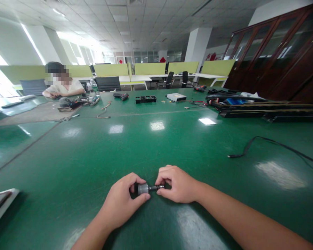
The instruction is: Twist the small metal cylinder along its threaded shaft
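A small grey metal cylinder with a thin dark shaft [143,188], much like a little motor, lies lengthwise between my hands, low over the green table [114,149]. Thumb and fingers of my left hand [121,201] close around the thick cylinder end. My right hand [177,184] pinches the ringed, shiny tip of the shaft between thumb and fingers. The cylinder's left end is partly hidden by my left fingers. Whether the part touches the tabletop, I cannot tell.
To the right lies a black cable [250,143]; a white-edged tray-like object [5,205] sits at left. Farther back are a power drill [121,96], a black slotted block [146,99], a silver box [176,97] and black rails [250,109]. A person [65,85] sits far left.
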Demonstrator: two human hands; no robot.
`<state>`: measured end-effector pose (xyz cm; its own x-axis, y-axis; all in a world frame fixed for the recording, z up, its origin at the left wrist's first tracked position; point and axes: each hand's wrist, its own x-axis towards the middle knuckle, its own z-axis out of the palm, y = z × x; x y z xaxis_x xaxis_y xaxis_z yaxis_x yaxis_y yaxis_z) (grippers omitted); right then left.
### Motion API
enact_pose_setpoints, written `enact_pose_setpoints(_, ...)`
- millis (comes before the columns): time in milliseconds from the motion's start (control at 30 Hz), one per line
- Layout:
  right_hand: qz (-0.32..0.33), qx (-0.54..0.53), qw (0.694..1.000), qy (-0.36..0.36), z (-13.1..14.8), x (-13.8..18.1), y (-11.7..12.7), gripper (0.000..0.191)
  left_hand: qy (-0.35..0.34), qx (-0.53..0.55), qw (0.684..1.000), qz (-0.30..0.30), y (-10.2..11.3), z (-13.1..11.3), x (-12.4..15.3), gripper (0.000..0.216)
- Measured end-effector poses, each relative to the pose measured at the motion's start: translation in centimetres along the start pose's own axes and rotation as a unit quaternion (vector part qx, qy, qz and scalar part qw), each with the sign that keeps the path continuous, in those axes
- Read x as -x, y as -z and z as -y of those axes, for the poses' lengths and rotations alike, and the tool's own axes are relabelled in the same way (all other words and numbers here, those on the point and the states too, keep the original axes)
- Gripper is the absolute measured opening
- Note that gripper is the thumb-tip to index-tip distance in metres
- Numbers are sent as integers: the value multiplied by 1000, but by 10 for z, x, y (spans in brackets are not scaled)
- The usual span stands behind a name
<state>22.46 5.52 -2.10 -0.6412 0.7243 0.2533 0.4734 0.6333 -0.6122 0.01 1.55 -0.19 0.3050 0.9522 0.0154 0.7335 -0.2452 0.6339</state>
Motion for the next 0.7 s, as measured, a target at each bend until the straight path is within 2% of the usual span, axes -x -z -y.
enact_pose_setpoints(700,10,-26,1000,2,-8,1,13,8,6,-4,1000,6,0,0,0,19)
